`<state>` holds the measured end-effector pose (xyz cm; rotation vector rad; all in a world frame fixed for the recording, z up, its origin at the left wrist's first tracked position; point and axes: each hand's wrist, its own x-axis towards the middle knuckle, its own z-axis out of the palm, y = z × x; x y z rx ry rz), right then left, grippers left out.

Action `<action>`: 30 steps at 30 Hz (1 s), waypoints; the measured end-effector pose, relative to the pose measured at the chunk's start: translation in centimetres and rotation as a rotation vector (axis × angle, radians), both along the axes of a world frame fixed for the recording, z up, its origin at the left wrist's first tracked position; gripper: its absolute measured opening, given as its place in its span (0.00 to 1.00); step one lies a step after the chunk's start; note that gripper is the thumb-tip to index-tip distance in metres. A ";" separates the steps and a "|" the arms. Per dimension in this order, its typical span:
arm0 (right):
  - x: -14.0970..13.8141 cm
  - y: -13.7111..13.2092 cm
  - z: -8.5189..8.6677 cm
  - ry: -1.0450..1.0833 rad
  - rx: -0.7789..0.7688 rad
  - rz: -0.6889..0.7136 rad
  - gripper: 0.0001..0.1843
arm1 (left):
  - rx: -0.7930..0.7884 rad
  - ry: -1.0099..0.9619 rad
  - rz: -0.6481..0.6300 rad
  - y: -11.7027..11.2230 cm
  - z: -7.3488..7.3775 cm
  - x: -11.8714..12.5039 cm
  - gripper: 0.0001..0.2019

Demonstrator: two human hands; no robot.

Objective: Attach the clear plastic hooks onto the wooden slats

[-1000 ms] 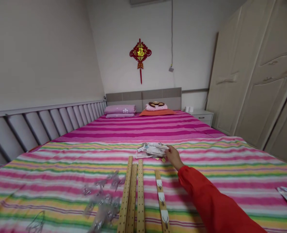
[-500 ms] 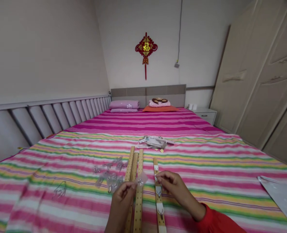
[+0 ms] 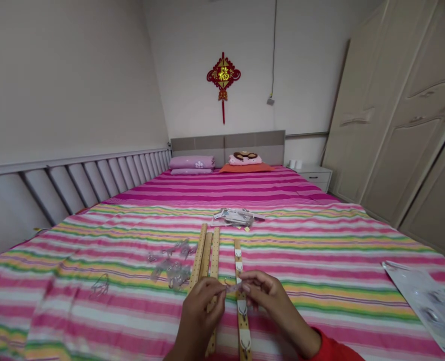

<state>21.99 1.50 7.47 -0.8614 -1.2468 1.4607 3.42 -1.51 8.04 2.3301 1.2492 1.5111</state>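
Observation:
A small clear plastic bag [image 3: 231, 288] is stretched between my two hands, over the gap beside the wooden strips. My left hand [image 3: 203, 308] pinches its left end, and my right hand [image 3: 263, 296] pinches its right end. Whatever lies inside the bag is too small to make out. Just under my right fingers lies a narrow wooden strip [image 3: 244, 325] with white-backed metal hooks [image 3: 242, 312] along it. Left of it, partly hidden by my left hand, are several bare wooden strips [image 3: 214, 255] with rows of holes. More small clear bags [image 3: 177, 273] lie left of these.
A larger plastic package [image 3: 235, 217] lies beyond the strips. On the right is a clear blister pack [image 3: 427, 303], and a thin wire-like loop [image 3: 101, 285] rests at left. Everything lies on a striped bedsheet [image 3: 312, 250]; a rail [image 3: 75, 188] borders the bed's left side.
My right hand has left the hook strip and now grips the bag together with my left hand. The bag has moved right and turned edge-on. The view has shifted slightly.

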 end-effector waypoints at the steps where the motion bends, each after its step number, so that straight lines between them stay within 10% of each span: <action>1: 0.1 -0.1 0.0 0.018 -0.009 -0.001 0.19 | 0.072 0.047 0.014 0.0 0.1 -0.1 0.07; 8: 0.3 -1.4 -0.3 0.254 -0.234 -0.032 0.17 | 0.405 0.273 0.116 0.1 -0.3 -0.2 0.12; 21: -0.6 -1.4 -0.5 0.240 -0.292 -0.075 0.18 | 0.463 0.376 0.140 0.3 -1.2 1.8 0.09; 25: 0.5 -0.1 -1.3 0.157 -0.260 -0.094 0.20 | 0.230 0.251 -0.009 0.8 -1.3 1.9 0.06; 30: 1.5 2.1 -1.8 0.041 -0.214 -0.031 0.21 | -0.545 -0.271 -0.096 3.8 -0.5 2.1 0.13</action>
